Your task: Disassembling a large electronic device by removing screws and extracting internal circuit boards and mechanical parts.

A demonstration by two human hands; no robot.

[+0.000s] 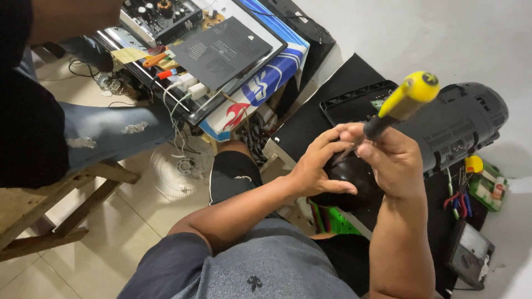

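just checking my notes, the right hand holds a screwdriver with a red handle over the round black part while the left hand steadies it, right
Not quite: the screwdriver handle is yellow, not red, as the head view shows. The rest stands: the right hand grips it over the round black part, and the left hand steadies that part.

I'm looking for packaging, labels and screens, and there isn't much. Bottom right, at the near edge of the black mat, lies a dark multimeter [469, 252] with a pale rectangular display window, grey-white, tilted toward me. Top centre, a flat-panel screen [244, 52] lies face down, its dark back plate showing. Under it sits a blue-and-white printed sheet [271, 75] with a red mark. On the left, a yellowish paper label [128, 55].
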